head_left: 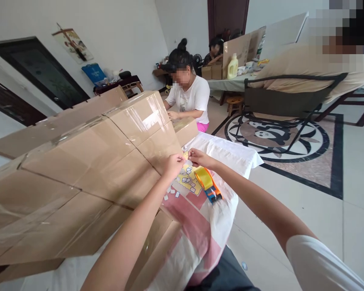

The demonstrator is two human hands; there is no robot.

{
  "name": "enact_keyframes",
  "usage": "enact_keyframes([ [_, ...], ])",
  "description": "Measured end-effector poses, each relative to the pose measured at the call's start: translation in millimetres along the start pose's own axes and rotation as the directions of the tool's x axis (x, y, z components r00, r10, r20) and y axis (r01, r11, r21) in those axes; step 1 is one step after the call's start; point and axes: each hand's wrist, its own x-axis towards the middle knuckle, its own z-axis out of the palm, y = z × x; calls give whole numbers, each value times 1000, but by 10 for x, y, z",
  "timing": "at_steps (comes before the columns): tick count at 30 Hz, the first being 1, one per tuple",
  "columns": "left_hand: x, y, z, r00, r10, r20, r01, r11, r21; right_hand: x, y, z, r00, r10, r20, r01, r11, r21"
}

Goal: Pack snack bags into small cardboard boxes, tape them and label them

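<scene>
My left hand (175, 163) is closed in a pinch beside the taped cardboard boxes (151, 141); what its fingertips hold is too small to make out. Facing it, my right hand (200, 158) pinches a small whitish piece (188, 163), whose kind is unclear. Just below the hands, several small white pieces (186, 180) lie scattered on the patterned tablecloth (197, 202). An orange and blue tape dispenser (214, 193) with a roll of yellowish tape (202, 178) rests on the cloth, near my right forearm and touched by neither hand.
Stacked boxes form a wall along my left. Across the table sits a person in a white shirt (197, 95), hands by another box (186, 129). Right of the table are a dark folding chair (291, 97), a wooden stool (235, 104) and a table with a yellow jug (232, 66).
</scene>
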Motion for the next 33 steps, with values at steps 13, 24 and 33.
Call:
enact_keyframes([
  [13, 160, -110, 377, 988, 131, -86, -138, 988, -74, -16, 109, -111, 987, 41, -154, -87, 949, -302],
  [24, 245, -88, 605, 990, 125, -64, -132, 983, -127, -271, 97, -241, 966, 64, -252, -143, 941, -308],
  [33, 456, -507, 358, 997, -33, 63, 35, 999, -23, -435, 183, -185, 966, 46, -256, -130, 938, -322],
])
